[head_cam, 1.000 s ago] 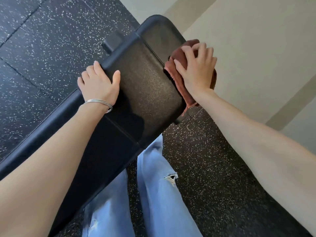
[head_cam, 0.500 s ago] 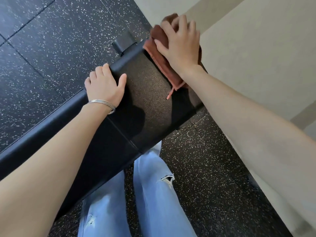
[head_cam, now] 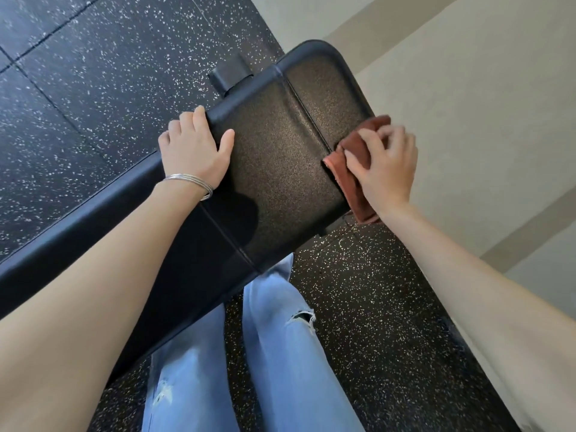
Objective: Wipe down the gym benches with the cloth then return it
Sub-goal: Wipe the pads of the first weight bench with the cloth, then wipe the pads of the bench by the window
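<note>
I am bracing my left hand (head_cam: 194, 151) on the black padded gym bench (head_cam: 280, 157), with my fingers curling over its far long edge and my thumb lying flat on the textured top. A set of thin silver bangles (head_cam: 190, 181) is sitting at that wrist.

My right hand (head_cam: 385, 169) is pressing the rust-brown cloth (head_cam: 350, 157) against the near long edge of the bench, just beside the stitched seam that is crossing the pad. My fingers are bending over the bunched cloth and holding it there, though the fingertips are blurring too much to show more. Part of the cloth is hanging down past the edge, below my palm.

The rounded end of the pad is lying beyond both hands, and its top between my hands is showing bare. A black frame bracket (head_cam: 230, 73) is sticking out from under the far edge near that end.

The beige wall (head_cam: 483, 104) is running close along my right side, with only a narrow strip of black speckled rubber floor (head_cam: 358, 307) between it and the bench. On the left the same floor is spreading wide. My legs in light blue ripped jeans (head_cam: 280, 353) are standing against the near edge.
</note>
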The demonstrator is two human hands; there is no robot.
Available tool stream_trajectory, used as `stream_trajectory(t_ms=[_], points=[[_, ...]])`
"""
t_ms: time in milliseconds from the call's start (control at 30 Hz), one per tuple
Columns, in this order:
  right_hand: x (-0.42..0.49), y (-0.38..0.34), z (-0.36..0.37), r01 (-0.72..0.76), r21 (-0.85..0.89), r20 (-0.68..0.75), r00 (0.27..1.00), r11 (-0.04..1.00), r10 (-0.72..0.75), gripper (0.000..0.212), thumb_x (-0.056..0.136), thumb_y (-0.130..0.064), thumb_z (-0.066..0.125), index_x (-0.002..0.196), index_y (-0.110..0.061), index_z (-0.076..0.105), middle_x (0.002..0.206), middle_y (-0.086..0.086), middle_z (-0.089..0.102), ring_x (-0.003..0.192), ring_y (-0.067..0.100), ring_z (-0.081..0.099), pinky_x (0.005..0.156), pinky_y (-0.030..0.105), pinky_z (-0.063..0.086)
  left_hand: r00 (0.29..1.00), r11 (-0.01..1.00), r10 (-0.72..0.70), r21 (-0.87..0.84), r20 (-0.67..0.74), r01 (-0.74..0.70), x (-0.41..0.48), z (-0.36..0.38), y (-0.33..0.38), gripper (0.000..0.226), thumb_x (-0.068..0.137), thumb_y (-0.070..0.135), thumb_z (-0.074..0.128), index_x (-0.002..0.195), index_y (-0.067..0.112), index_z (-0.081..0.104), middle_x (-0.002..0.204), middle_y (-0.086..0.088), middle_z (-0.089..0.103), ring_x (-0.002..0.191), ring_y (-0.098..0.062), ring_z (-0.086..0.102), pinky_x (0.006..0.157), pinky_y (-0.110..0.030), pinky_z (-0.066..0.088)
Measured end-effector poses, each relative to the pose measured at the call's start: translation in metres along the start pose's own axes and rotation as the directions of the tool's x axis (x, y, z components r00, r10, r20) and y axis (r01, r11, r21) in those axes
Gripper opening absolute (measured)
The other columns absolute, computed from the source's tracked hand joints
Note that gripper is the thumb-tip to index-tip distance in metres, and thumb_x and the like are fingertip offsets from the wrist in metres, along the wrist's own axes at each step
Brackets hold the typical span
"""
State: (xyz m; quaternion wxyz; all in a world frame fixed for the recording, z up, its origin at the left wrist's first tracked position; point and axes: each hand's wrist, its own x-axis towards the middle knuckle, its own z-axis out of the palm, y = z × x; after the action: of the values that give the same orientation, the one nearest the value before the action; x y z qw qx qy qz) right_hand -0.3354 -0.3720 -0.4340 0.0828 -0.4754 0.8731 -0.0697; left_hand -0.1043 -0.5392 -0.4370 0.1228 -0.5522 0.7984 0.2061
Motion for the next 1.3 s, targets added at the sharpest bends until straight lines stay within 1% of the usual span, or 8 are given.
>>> stream_trajectory(t_ms=[133,267,333,433,500,667,1000,1300], points=[[0.069,-0.066,-0.002,0.146,-0.031,0.093,0.985,0.989,-0.142,0.039,0.090,-0.051,0.048,0.118,-0.025,0.054,0.115,0.011,0.049,0.103,0.032,0.046,0.084,0.039,0.039,1.000,1.000,-0.004,-0.010,0.010,0.004,-0.001,-0.004,-0.001,0.064,0.096,0.044,0.036,0.144,0.004,0.025,0.140,-0.020,0.039,0.127,-0.038,0.037,0.105,-0.048,0.026],[0.116,-0.147,0.014,0.056,-0.081,0.154,0.987,0.995,-0.043,0.042,0.091,-0.052,0.047,0.125,-0.028,0.048,0.129,0.010,0.044,0.113,0.033,0.042,0.088,0.044,0.040,0.999,1.000,-0.003,0.005,0.033,0.003,-0.010,-0.013,-0.007,0.061,0.096,0.042,0.037,0.144,0.007,0.027,0.141,-0.017,0.040,0.127,-0.037,0.037,0.104,-0.046,0.029],[0.112,-0.161,0.018,0.039,-0.127,0.159,0.987,0.991,-0.019,0.040,0.093,-0.050,0.046,0.126,-0.026,0.046,0.130,0.012,0.042,0.113,0.034,0.041,0.088,0.044,0.041,1.000,1.000,0.004,0.006,0.028,-0.005,-0.020,-0.014,-0.014,0.060,0.096,0.041,0.039,0.144,0.009,0.028,0.143,-0.015,0.038,0.128,-0.035,0.036,0.104,-0.046,0.029],[0.078,-0.149,0.009,0.175,-0.152,0.130,0.979,0.973,-0.156,0.036,0.093,-0.049,0.046,0.118,-0.023,0.048,0.118,0.011,0.046,0.101,0.032,0.045,0.079,0.040,0.043,0.998,1.000,0.000,0.027,0.067,-0.001,-0.031,-0.022,-0.027,0.060,0.094,0.042,0.042,0.143,0.009,0.030,0.144,-0.013,0.037,0.129,-0.035,0.035,0.103,-0.048,0.032],[0.049,-0.141,0.001,0.260,-0.149,0.190,0.954,0.954,-0.230,0.036,0.092,-0.049,0.046,0.117,-0.023,0.048,0.113,0.011,0.046,0.098,0.032,0.045,0.077,0.040,0.043,0.991,0.996,0.000,0.090,0.133,-0.012,-0.039,-0.033,-0.036,0.061,0.091,0.043,0.045,0.141,0.010,0.033,0.143,-0.013,0.038,0.128,-0.035,0.036,0.102,-0.047,0.033],[0.017,-0.170,-0.046,0.388,-0.188,0.418,0.863,0.902,-0.284,0.042,0.093,-0.051,0.047,0.125,-0.024,0.048,0.134,0.014,0.040,0.121,0.037,0.037,0.092,0.051,0.040,0.984,0.975,0.056,0.205,0.172,-0.091,-0.069,-0.083,-0.047,0.058,0.088,0.049,0.045,0.134,0.014,0.040,0.135,-0.012,0.046,0.124,-0.034,0.040,0.100,-0.044,0.034],[0.025,-0.311,-0.263,0.611,-0.288,0.187,0.791,0.737,-0.583,0.053,0.088,-0.059,0.048,0.124,-0.020,0.048,0.129,0.014,0.042,0.115,0.036,0.040,0.084,0.047,0.041,0.968,0.962,0.152,0.255,-0.198,-0.099,-0.141,-0.290,-0.080,0.063,0.088,0.054,0.039,0.139,0.017,0.036,0.139,-0.010,0.044,0.133,-0.030,0.031,0.113,-0.049,0.017],[0.024,-0.385,-0.443,0.588,-0.277,0.015,0.793,0.760,-0.609,0.054,0.084,-0.064,0.051,0.118,-0.023,0.053,0.121,0.012,0.046,0.110,0.034,0.042,0.086,0.047,0.040,0.892,0.970,0.076,0.241,-0.445,0.038,-0.224,-0.458,-0.112,0.067,0.088,0.058,0.039,0.142,0.019,0.032,0.142,-0.007,0.041,0.133,-0.029,0.031,0.113,-0.050,0.019]])
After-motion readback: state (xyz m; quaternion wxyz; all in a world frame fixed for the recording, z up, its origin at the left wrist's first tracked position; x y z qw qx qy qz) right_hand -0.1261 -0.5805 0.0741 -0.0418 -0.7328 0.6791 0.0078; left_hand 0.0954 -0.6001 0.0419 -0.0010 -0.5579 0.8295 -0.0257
